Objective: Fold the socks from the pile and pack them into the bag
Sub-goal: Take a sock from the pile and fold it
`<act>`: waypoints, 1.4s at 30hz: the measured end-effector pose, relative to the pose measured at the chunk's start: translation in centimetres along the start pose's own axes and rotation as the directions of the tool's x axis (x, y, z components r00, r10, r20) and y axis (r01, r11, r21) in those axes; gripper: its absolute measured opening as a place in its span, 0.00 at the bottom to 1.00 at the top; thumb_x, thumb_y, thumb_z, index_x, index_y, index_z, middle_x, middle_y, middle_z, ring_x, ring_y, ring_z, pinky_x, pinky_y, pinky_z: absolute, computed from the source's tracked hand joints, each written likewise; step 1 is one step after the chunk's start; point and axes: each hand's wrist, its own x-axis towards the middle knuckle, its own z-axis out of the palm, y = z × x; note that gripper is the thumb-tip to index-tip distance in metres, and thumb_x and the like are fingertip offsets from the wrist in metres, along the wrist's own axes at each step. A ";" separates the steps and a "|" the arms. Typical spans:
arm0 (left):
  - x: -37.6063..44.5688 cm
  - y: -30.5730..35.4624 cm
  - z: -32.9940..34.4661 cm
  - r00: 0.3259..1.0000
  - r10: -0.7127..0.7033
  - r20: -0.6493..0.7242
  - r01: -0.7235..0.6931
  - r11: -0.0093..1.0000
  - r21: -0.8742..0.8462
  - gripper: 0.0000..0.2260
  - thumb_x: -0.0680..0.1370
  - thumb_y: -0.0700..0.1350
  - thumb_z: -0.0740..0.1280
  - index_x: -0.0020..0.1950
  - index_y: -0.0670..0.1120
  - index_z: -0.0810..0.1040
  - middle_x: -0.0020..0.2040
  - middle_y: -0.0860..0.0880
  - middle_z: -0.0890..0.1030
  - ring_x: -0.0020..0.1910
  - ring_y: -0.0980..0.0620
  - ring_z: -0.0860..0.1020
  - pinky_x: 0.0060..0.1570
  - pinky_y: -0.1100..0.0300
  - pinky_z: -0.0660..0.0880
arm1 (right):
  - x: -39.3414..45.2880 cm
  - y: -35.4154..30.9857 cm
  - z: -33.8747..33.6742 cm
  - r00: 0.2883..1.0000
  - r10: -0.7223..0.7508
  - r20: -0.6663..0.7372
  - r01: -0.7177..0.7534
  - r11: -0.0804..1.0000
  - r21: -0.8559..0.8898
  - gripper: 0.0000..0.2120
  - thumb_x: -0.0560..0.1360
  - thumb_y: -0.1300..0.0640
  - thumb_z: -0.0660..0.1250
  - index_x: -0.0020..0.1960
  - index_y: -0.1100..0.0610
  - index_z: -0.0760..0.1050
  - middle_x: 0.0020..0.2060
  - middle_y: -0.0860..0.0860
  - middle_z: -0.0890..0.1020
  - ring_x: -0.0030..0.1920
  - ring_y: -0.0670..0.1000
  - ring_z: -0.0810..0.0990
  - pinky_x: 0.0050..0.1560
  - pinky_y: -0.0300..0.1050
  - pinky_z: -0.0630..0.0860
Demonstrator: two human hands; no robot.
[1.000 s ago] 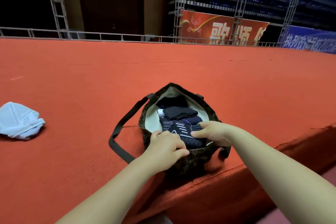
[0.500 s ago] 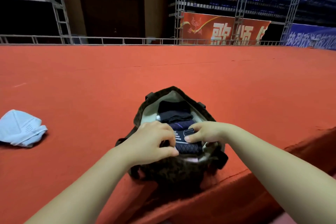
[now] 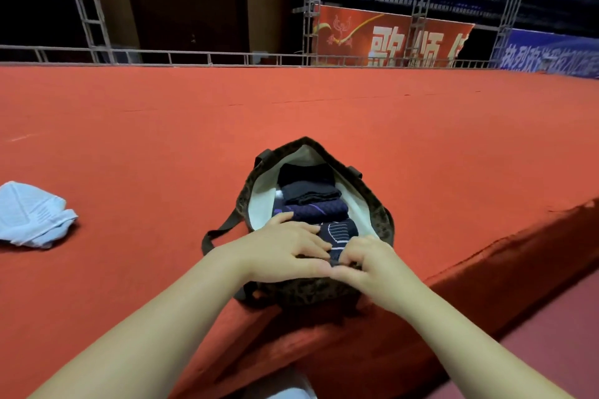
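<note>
While the dark patterned fabric bag [image 3: 377,214] sits at the red carpeted platform's [image 3: 421,146] near edge, I see left hand [image 3: 285,251] fingers spread on the navy folded sock [image 3: 340,232] inside, right hand [image 3: 366,261] pinching it.

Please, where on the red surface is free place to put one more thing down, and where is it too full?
Bare red carpet lies beyond the bag up to the railing, on its right toward the stage edge, and between the bag and the light blue cloth. Crowded: the bag's mouth, filled with folded socks, where left hand and right hand press.
</note>
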 end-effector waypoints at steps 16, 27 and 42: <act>1.8 -0.8 -8.0 0.958 -0.260 0.120 0.281 0.933 -0.224 0.17 0.78 0.60 0.59 0.50 0.49 0.79 0.38 0.62 0.80 0.39 0.63 0.79 0.43 0.65 0.73 | 6.9 -0.3 -8.1 0.999 -0.043 -0.025 0.038 0.986 -0.165 0.18 0.81 0.52 0.55 0.35 0.59 0.67 0.31 0.51 0.72 0.36 0.54 0.71 0.41 0.51 0.65; -0.4 -4.9 -9.3 0.895 -0.361 0.260 0.409 0.898 -0.160 0.12 0.76 0.61 0.61 0.43 0.55 0.79 0.50 0.60 0.81 0.52 0.56 0.78 0.61 0.57 0.69 | 7.8 3.1 -7.6 0.915 0.104 0.390 -0.168 0.977 0.133 0.21 0.72 0.42 0.67 0.38 0.62 0.71 0.33 0.51 0.73 0.34 0.49 0.72 0.40 0.49 0.69; -0.3 -4.4 -6.8 0.936 -0.213 0.280 0.312 0.870 -0.382 0.01 0.77 0.49 0.67 0.46 0.55 0.77 0.45 0.60 0.81 0.44 0.63 0.79 0.53 0.63 0.73 | 10.8 2.6 -8.8 0.987 0.148 0.063 -0.137 0.978 -0.158 0.29 0.70 0.29 0.46 0.31 0.54 0.65 0.28 0.46 0.72 0.32 0.50 0.71 0.38 0.47 0.67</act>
